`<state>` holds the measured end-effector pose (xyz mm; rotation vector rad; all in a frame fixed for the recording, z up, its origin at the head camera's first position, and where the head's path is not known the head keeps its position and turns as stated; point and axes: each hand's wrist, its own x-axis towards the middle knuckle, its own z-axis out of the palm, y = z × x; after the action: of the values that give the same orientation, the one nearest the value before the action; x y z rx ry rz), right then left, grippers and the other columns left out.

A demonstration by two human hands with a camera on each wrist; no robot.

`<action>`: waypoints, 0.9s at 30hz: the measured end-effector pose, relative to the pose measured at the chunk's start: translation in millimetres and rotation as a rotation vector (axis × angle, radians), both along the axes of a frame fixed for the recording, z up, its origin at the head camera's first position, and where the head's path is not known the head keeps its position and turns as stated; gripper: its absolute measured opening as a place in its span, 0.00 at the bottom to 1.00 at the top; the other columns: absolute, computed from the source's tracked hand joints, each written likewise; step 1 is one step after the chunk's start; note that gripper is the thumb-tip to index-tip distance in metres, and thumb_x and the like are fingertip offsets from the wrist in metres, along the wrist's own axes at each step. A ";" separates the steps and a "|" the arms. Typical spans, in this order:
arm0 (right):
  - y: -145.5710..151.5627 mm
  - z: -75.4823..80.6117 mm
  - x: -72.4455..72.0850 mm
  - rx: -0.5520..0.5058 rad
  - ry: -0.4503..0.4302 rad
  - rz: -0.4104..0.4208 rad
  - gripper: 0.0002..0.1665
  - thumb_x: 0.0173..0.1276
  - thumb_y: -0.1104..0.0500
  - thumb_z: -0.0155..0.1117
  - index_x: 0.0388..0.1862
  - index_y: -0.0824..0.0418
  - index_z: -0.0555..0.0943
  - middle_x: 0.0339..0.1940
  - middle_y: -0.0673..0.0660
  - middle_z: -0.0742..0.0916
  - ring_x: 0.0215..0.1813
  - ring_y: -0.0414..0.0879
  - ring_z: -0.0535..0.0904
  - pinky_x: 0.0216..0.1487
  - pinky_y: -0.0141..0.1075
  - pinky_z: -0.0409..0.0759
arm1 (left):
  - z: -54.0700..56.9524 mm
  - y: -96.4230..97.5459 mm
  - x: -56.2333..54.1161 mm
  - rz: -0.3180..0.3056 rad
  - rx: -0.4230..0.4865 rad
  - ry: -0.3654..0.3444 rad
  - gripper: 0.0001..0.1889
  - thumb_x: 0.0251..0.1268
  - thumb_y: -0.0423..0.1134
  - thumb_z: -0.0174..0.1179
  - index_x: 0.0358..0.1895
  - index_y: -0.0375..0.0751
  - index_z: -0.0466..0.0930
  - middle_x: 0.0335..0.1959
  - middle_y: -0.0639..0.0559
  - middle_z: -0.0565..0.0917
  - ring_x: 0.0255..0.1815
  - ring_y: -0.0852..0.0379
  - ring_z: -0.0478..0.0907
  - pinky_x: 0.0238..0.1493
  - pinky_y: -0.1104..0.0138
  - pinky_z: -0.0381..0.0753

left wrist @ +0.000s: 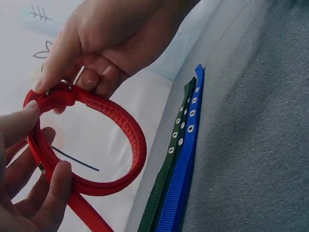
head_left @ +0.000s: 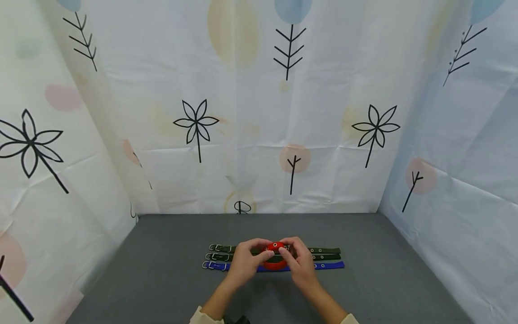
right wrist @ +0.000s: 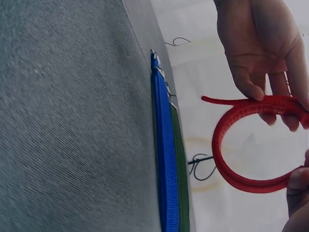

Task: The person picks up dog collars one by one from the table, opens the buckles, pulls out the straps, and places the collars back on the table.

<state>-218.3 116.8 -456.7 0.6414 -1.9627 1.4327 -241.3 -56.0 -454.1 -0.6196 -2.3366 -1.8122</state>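
A red pet collar [head_left: 274,266], bent into a loop, is held up between both hands above the row of collars. My left hand [head_left: 244,263] pinches one side of it with thumb and fingers, near a metal eyelet; a free strap end [left wrist: 89,212] sticks out past those fingers. My right hand [head_left: 302,265] pinches the other side, where metal buckle parts show between thumb and fingers in the left wrist view. The band [right wrist: 219,140] curves round in a wide ring, its overlapping part partly hidden by the fingers.
Behind and below the hands, three collars lie straight and side by side on the grey table [head_left: 162,279]: a green one [head_left: 329,250], a darker green one [head_left: 329,257] and a blue one [head_left: 333,265]. Their buckles point left. Patterned cloth walls [head_left: 243,180] enclose the table.
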 end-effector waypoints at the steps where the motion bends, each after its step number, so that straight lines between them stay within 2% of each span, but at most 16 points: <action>1: 1.4 -3.0 -3.2 0.013 0.008 0.004 0.11 0.62 0.76 0.63 0.41 0.65 0.80 0.30 0.55 0.78 0.23 0.43 0.69 0.22 0.31 0.70 | 0.6 0.1 0.4 0.016 -0.017 0.015 0.11 0.59 0.40 0.69 0.44 0.41 0.86 0.35 0.52 0.85 0.33 0.57 0.81 0.31 0.67 0.81; 4: 7.4 -9.4 -13.0 0.093 0.054 0.013 0.13 0.62 0.74 0.66 0.43 0.62 0.81 0.34 0.54 0.79 0.23 0.40 0.69 0.22 0.30 0.71 | 4.1 -0.5 1.8 0.067 -0.091 0.087 0.10 0.59 0.41 0.69 0.43 0.44 0.87 0.34 0.55 0.85 0.34 0.60 0.80 0.33 0.68 0.80; 9: 14.6 -4.3 -18.4 0.260 0.088 0.023 0.12 0.61 0.68 0.70 0.43 0.57 0.83 0.38 0.49 0.80 0.23 0.33 0.69 0.24 0.28 0.72 | 10.0 -1.5 5.0 0.179 -0.334 0.250 0.08 0.58 0.45 0.69 0.40 0.51 0.88 0.31 0.62 0.83 0.31 0.63 0.74 0.31 0.69 0.74; 12: 15.9 -0.9 -17.9 0.352 0.085 0.017 0.11 0.60 0.65 0.71 0.42 0.56 0.83 0.38 0.46 0.80 0.25 0.31 0.68 0.25 0.27 0.72 | 11.4 -1.1 6.6 0.215 -0.447 0.297 0.08 0.57 0.47 0.70 0.39 0.53 0.88 0.29 0.62 0.82 0.29 0.64 0.71 0.28 0.69 0.71; 14: 16.2 -0.2 -17.4 0.388 0.094 0.012 0.11 0.59 0.64 0.72 0.41 0.56 0.83 0.37 0.47 0.80 0.25 0.31 0.67 0.25 0.27 0.72 | 11.9 -0.4 7.8 0.219 -0.473 0.305 0.08 0.56 0.47 0.70 0.39 0.52 0.88 0.29 0.62 0.82 0.28 0.64 0.71 0.27 0.69 0.71; 17: 16.4 -1.5 -16.9 0.377 0.101 0.024 0.11 0.59 0.65 0.72 0.40 0.58 0.83 0.36 0.47 0.80 0.25 0.32 0.68 0.25 0.27 0.72 | 11.5 0.4 8.7 0.202 -0.450 0.290 0.09 0.57 0.47 0.70 0.39 0.52 0.88 0.29 0.61 0.83 0.28 0.63 0.72 0.28 0.69 0.71; 21: 16.9 -4.4 -16.9 0.306 0.110 0.053 0.11 0.59 0.68 0.71 0.40 0.58 0.82 0.36 0.50 0.80 0.24 0.34 0.69 0.25 0.27 0.72 | 9.4 1.0 8.2 0.169 -0.368 0.258 0.09 0.58 0.47 0.69 0.40 0.50 0.88 0.31 0.59 0.84 0.30 0.62 0.74 0.30 0.68 0.73; 25: 15.7 -5.2 -16.4 0.216 0.121 0.073 0.13 0.58 0.74 0.69 0.41 0.62 0.82 0.34 0.55 0.81 0.23 0.39 0.72 0.24 0.29 0.73 | 7.6 0.4 7.6 0.112 -0.258 0.193 0.10 0.60 0.46 0.68 0.42 0.48 0.87 0.34 0.58 0.84 0.32 0.61 0.77 0.33 0.68 0.77; 27: 12.8 2.9 -10.2 0.171 0.124 0.081 0.14 0.57 0.77 0.67 0.40 0.66 0.81 0.33 0.58 0.80 0.23 0.41 0.72 0.23 0.30 0.74 | 7.8 0.0 7.6 0.080 -0.202 0.152 0.11 0.61 0.45 0.68 0.43 0.47 0.87 0.34 0.58 0.84 0.32 0.61 0.79 0.34 0.69 0.79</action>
<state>-228.5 129.6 -453.8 0.8744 -1.9940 1.2488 -233.6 -56.0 -446.3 -0.6522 -2.4205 -1.4539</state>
